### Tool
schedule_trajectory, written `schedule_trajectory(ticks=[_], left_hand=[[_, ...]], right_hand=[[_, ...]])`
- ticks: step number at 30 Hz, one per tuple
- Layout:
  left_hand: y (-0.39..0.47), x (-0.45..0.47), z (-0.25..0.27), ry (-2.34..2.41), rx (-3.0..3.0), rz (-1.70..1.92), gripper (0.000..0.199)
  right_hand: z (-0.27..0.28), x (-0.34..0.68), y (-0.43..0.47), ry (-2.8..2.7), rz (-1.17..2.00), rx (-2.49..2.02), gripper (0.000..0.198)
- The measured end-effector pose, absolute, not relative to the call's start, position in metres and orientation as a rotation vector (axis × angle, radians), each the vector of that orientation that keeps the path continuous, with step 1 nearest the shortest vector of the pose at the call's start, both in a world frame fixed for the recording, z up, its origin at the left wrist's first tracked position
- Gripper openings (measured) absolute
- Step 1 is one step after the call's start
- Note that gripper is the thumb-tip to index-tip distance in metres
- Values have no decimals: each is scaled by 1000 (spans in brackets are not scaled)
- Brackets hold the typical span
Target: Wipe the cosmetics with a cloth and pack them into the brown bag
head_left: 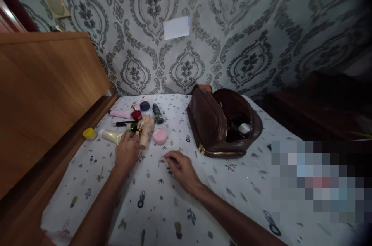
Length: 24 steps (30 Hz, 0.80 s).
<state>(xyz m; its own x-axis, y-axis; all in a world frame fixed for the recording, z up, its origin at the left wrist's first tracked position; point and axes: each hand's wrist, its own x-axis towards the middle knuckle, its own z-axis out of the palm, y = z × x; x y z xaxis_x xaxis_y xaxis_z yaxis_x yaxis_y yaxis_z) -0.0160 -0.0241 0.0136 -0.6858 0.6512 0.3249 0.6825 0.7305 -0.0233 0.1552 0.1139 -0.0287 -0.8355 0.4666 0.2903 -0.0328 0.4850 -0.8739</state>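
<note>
Small green container (132,126): at the left hand's (127,152) fingertips.
Container lies just beyond the left hand, the nearer; grip cannot be determined. Beige tube (147,129), adjacent right, runs lengthwise away. Right hand (185,170): fingers part-open, unladen.

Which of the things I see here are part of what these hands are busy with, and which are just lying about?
Seemingly in use:
left hand, beside the beige tube
right hand, nothing visible in it
pale gold tube
pink round container
dark green bottle
open brown bag

Apparently just around:
white card
wooden cabinet
patterned cloth underneath
</note>
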Motion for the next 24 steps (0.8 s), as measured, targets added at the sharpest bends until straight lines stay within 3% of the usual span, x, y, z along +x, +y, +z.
schedule_trajectory(ticks=[13, 24], left_hand=[[-13, -5, 20, -2630, -1085, 157, 31], [-19, -8, 18, -2530, -1121, 14, 34]], right_hand=[[-30, 158, 112, -2233, 1290, -346, 20], [-28, 157, 112, -2242, 1267, -395, 25]])
